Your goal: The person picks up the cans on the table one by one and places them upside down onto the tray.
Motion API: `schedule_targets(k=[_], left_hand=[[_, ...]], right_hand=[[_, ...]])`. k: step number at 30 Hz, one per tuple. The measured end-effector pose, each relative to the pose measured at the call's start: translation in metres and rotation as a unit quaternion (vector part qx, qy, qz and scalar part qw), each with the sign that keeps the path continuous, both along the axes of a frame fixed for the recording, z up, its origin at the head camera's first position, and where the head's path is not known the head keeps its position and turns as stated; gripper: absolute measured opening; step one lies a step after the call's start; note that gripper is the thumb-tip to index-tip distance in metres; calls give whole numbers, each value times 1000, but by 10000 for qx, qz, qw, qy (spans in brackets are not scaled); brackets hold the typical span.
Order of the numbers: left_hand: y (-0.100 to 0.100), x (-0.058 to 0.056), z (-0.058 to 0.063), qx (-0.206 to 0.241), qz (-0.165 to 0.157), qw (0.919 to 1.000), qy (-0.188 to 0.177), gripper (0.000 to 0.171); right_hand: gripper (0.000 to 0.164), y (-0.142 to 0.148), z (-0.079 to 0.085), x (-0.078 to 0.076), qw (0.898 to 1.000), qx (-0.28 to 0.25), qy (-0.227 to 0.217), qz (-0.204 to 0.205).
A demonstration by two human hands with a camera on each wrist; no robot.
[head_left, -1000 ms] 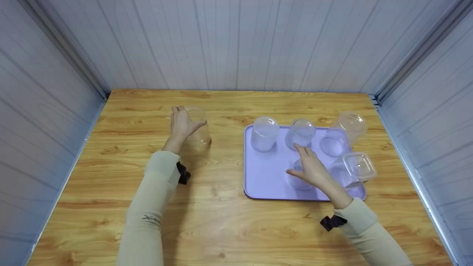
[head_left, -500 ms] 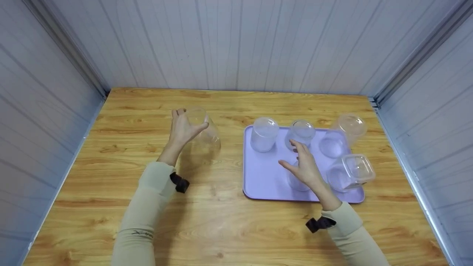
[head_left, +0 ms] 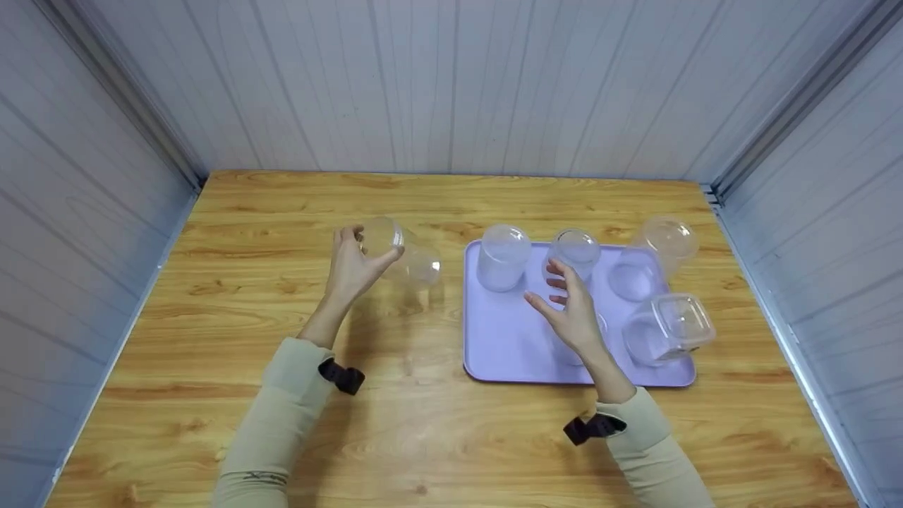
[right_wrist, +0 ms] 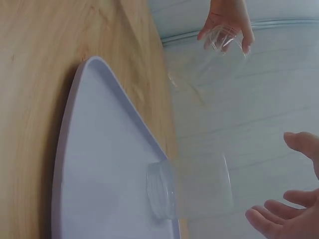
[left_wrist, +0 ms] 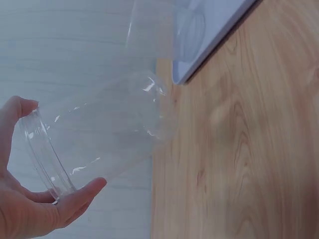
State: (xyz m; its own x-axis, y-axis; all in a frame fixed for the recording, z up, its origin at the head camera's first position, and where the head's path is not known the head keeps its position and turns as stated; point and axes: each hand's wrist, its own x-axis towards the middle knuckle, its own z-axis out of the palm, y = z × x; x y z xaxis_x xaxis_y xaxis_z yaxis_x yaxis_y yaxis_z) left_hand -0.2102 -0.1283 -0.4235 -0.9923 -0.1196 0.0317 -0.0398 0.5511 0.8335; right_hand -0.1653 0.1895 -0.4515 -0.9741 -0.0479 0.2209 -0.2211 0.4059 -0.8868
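Note:
My left hand [head_left: 349, 271] grips a clear plastic jar [head_left: 416, 261] by its ringed end, thumb on one side and fingers on the other. The jar tilts, its smooth end pointing down and right, left of the lilac tray [head_left: 494, 339]. In the left wrist view the jar [left_wrist: 104, 129] looks see-through, with thumb and fingers at its ringed rim. My right hand [head_left: 578, 317] hovers over the tray with fingers spread and holds nothing. Beneath it, another clear jar [head_left: 566, 351] is partly hidden by the hand.
On the tray's back side stand clear jars: one at the left corner [head_left: 504, 257], one mid-row [head_left: 577, 247], and a tall one [head_left: 667, 243] at the right. A squarish jar [head_left: 677, 328] stands front right. Ribbed white walls [head_left: 451, 85] enclose the wooden table [head_left: 423, 437].
The left hand has tipped the jar from near upright, its lower end swinging right toward the tray. The right hand has shifted left over the tray, staying spread.

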Motion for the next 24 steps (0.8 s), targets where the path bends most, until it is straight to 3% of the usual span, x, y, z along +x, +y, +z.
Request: schedule_targets(k=[7,13,19,24], left_hand=[[9,10,-4,429,33,9991,13,78],[16,20,-8,976,-56,9951,-119,75],[23,26,-13,1763,-106,9837,-341,65],[27,31,-18,2578,-247,9650,-403,58]], right_hand=[[57,-16,27,13,9968,-763,-240,79],[59,-18,14,8,9864,-1521,-498,365],[60,-18,-1,2,9801,-1817,-502,622],[62,-21,-4,3,9745,-1999,-434,926]])
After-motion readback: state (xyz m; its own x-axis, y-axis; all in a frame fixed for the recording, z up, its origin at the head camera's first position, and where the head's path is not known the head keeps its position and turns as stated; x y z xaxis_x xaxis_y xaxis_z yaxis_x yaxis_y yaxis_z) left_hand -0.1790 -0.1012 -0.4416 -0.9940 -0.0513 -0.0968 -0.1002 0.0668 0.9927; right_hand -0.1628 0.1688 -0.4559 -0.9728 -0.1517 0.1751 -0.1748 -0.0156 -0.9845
